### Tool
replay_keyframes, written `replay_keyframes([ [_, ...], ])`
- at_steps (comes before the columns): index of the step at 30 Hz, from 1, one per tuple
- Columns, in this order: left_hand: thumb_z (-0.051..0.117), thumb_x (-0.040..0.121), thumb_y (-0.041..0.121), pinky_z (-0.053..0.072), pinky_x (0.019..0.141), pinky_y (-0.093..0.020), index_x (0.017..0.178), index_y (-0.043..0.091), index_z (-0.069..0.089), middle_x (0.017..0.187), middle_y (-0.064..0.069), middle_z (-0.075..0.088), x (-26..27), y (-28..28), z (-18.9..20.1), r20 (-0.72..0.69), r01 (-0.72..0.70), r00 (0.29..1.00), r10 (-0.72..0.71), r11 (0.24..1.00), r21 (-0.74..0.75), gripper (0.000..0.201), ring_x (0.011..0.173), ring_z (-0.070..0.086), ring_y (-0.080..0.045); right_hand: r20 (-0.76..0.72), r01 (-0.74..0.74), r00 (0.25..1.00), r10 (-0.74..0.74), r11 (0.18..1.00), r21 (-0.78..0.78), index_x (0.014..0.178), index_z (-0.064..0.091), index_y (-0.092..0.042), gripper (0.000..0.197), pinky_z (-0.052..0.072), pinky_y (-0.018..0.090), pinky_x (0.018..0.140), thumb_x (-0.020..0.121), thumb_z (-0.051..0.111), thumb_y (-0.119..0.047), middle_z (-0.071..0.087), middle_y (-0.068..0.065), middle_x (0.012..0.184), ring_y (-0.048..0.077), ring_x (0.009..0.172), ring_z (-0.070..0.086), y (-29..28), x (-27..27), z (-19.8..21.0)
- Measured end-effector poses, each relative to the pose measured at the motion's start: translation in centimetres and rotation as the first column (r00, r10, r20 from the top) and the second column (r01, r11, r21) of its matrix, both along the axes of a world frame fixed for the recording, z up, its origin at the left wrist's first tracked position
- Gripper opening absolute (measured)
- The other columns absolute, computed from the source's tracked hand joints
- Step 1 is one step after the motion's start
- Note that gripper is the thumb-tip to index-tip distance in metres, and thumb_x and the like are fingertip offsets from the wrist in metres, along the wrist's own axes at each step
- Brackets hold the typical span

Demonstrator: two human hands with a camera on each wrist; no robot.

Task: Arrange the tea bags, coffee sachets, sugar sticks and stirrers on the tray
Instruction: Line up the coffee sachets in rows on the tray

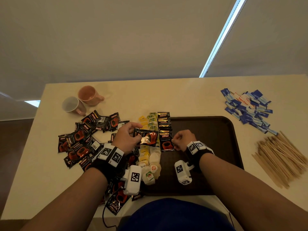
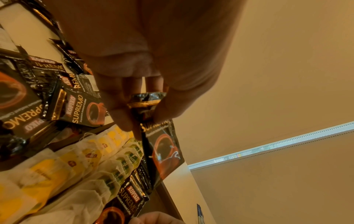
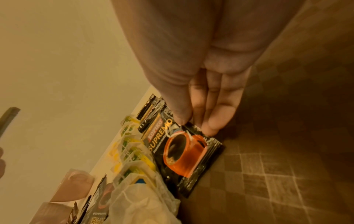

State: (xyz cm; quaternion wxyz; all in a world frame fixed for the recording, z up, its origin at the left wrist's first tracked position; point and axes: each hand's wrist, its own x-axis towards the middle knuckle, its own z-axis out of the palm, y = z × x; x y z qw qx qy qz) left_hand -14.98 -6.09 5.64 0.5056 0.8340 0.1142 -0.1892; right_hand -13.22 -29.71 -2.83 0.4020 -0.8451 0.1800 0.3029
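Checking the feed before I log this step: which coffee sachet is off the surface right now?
The sachet pinched in the left hand, held above the tea bags. The others lie in the tray row or the loose pile.

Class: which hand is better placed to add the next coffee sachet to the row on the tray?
Left. The left hand already pinches a coffee sachet beside the sachet row; the right hand steadies the row's front sachet.

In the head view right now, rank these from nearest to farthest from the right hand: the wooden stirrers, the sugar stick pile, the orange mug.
1. Wooden stirrers: on the table to the right of the right hand, past the tray edge.
2. Sugar stick pile: far right, behind the stirrers.
3. Orange mug: far left, beyond the left hand.
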Motion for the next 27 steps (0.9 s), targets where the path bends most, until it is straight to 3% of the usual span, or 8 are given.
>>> replay_keyframes([
  [2, 0.066, 0.090, 0.000, 0.049, 0.077, -0.017, 0.102, 0.027, 0.062, 0.128, -0.006, 0.066, 0.0, 0.2, -0.4, 0.008, 0.002, 1.000, -0.002, 1.000, -0.006, 0.030, 0.103, 0.067, -0.024, -0.003, 0.004, 1.000, -0.004, 1.000, 0.002, 0.084, 0.069, -0.011, 0.008, 0.062, 0.032, 0.071, 0.089, 0.072, -0.017, 0.074, 0.009, 0.081, 0.021, 0.075, 0.074, 0.0, 0.0, 0.0],
  [5, 0.068, 0.089, 0.001, 0.055, 0.077, -0.023, 0.097, 0.028, 0.064, 0.122, -0.007, 0.068, 0.1, 0.1, -0.6, 0.004, -0.011, 1.000, 0.011, 0.999, -0.047, 0.029, 0.100, 0.068, -0.023, 0.022, -0.049, 0.998, 0.050, 0.997, -0.053, 0.080, 0.069, -0.016, 0.013, 0.061, 0.035, 0.079, 0.090, 0.071, -0.024, 0.074, 0.003, 0.079, 0.016, 0.075, 0.072, -0.5, 0.2, 0.0],
  [7, 0.071, 0.087, 0.004, 0.054, 0.078, -0.030, 0.095, 0.032, 0.066, 0.101, 0.001, 0.067, 0.1, 0.1, -0.7, 0.032, 0.002, 0.999, -0.001, 0.999, -0.035, 0.029, 0.091, 0.065, -0.016, 0.064, -0.094, 0.993, 0.102, 0.989, -0.116, 0.085, 0.068, -0.019, 0.012, 0.057, 0.032, 0.084, 0.093, 0.067, -0.028, 0.071, 0.000, 0.085, 0.013, 0.081, 0.067, -0.9, 0.5, 0.4],
  [9, 0.073, 0.086, 0.007, 0.044, 0.065, -0.024, 0.096, 0.031, 0.070, 0.079, 0.008, 0.054, 0.3, 0.0, -0.7, 0.065, 0.015, 0.998, -0.016, 1.000, 0.005, 0.027, 0.070, 0.051, -0.007, 0.157, -0.106, 0.979, 0.132, 0.981, -0.160, 0.092, 0.069, -0.017, 0.014, 0.052, 0.027, 0.080, 0.094, 0.064, -0.030, 0.067, -0.002, 0.089, 0.011, 0.083, 0.062, -0.9, 0.8, 1.2],
  [12, 0.073, 0.087, 0.005, 0.040, 0.058, -0.015, 0.105, 0.025, 0.072, 0.068, 0.005, 0.041, 0.6, -0.3, -0.8, 0.080, 0.032, 0.996, -0.031, 0.999, -0.009, 0.027, 0.058, 0.038, -0.005, 0.343, -0.114, 0.929, 0.139, 0.989, -0.092, 0.094, 0.071, -0.018, 0.017, 0.048, 0.020, 0.072, 0.093, 0.064, -0.034, 0.066, -0.007, 0.084, 0.005, 0.079, 0.060, 0.0, 1.4, 3.3],
  [16, 0.073, 0.086, 0.000, 0.061, 0.062, -0.031, 0.110, 0.016, 0.069, 0.072, 0.002, 0.049, 0.9, -1.0, -0.5, 0.001, -0.008, 1.000, 0.008, 0.994, -0.110, 0.029, 0.059, 0.056, -0.005, 0.383, -0.316, 0.889, 0.250, 0.941, 0.120, 0.094, 0.074, -0.019, 0.017, 0.050, 0.017, 0.068, 0.090, 0.068, -0.034, 0.070, -0.007, 0.083, 0.004, 0.076, 0.064, 1.8, 1.9, 5.8],
  [19, 0.076, 0.084, 0.001, 0.061, 0.058, -0.029, 0.104, 0.015, 0.069, 0.083, -0.005, 0.062, 1.1, -1.4, -0.3, -0.004, -0.034, 0.999, 0.033, 0.992, -0.126, 0.025, 0.067, 0.065, -0.013, 0.365, -0.394, 0.880, 0.304, 0.896, 0.204, 0.093, 0.076, -0.015, 0.012, 0.051, 0.017, 0.066, 0.087, 0.074, -0.024, 0.069, -0.009, 0.076, -0.002, 0.066, 0.061, 2.7, 2.0, 6.1],
  [27, 0.078, 0.081, -0.001, 0.058, 0.059, -0.024, 0.100, 0.011, 0.068, 0.084, -0.015, 0.071, 0.6, -1.6, -1.0, -0.031, -0.077, 0.997, 0.073, 0.984, -0.159, 0.024, 0.067, 0.072, -0.017, 0.228, -0.228, 0.962, 0.152, 0.905, 0.359, 0.087, 0.068, -0.016, 0.004, 0.053, 0.021, 0.060, 0.089, 0.071, -0.013, 0.069, 0.005, 0.076, 0.011, 0.063, 0.062, 1.6, 0.4, 5.6],
])
